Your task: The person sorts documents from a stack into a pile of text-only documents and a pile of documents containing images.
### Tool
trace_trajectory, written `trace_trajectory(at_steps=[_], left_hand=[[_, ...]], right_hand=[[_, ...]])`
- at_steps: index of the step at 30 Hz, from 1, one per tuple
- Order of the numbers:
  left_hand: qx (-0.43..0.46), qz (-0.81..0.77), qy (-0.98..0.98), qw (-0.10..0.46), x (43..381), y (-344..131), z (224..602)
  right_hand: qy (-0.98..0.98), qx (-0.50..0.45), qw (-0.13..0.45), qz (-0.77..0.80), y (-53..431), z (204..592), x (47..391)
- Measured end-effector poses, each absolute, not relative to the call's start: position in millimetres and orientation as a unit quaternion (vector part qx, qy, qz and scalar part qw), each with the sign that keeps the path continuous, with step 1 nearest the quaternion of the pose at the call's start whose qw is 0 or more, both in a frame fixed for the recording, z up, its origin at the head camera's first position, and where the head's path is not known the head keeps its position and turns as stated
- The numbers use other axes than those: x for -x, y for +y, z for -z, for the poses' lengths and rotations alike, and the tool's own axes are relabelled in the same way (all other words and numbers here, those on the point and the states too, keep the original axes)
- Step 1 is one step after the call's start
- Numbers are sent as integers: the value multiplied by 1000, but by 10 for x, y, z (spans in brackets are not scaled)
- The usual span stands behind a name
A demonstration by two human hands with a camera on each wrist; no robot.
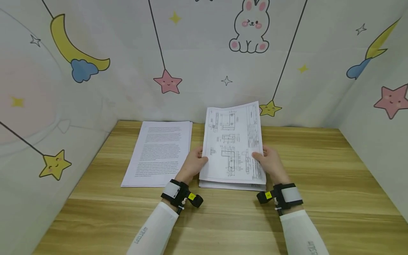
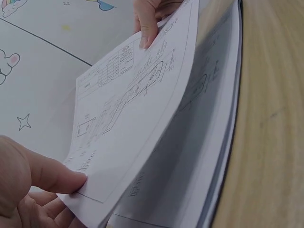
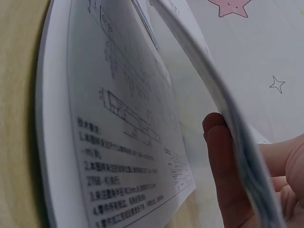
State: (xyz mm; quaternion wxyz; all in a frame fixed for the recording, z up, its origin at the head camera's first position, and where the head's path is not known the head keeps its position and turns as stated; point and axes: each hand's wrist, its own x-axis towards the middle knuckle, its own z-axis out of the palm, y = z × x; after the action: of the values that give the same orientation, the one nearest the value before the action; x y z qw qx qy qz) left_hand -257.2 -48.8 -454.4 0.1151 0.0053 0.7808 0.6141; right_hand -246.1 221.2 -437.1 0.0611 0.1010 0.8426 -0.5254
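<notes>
A sheaf of sheets printed with technical drawings [image 1: 232, 145] is lifted and tilted, its far edge raised higher than the rest. My left hand [image 1: 192, 164] pinches its left edge, thumb on the printed face and fingers beneath. At the opposite edge my right hand [image 1: 271, 163] grips the sheaf the same way; the right wrist view shows its fingers [image 3: 222, 161] against the underside. Below lies a stack of similar drawings [image 3: 123, 118], with a gap between it and the lifted sheets. Most of this lower stack is hidden from the head view.
Left of the drawings, a stack of text pages [image 1: 160, 152] lies on the wooden table [image 1: 318, 170], close to my left hand. A white cloth backdrop [image 1: 197, 46] with cartoon stars and a rabbit rises behind the table's far edge and along both sides.
</notes>
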Motion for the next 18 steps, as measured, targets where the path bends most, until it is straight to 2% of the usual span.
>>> trace_trajectory(at_steps=[9, 18], left_hand=[[10, -565, 818, 108, 2573, -487, 4601], [12, -495, 862, 108, 2545, -503, 4584]], right_hand=[[867, -95, 68, 484, 2205, 4436, 2470], [906, -58, 49, 415, 2212, 4476, 2456]])
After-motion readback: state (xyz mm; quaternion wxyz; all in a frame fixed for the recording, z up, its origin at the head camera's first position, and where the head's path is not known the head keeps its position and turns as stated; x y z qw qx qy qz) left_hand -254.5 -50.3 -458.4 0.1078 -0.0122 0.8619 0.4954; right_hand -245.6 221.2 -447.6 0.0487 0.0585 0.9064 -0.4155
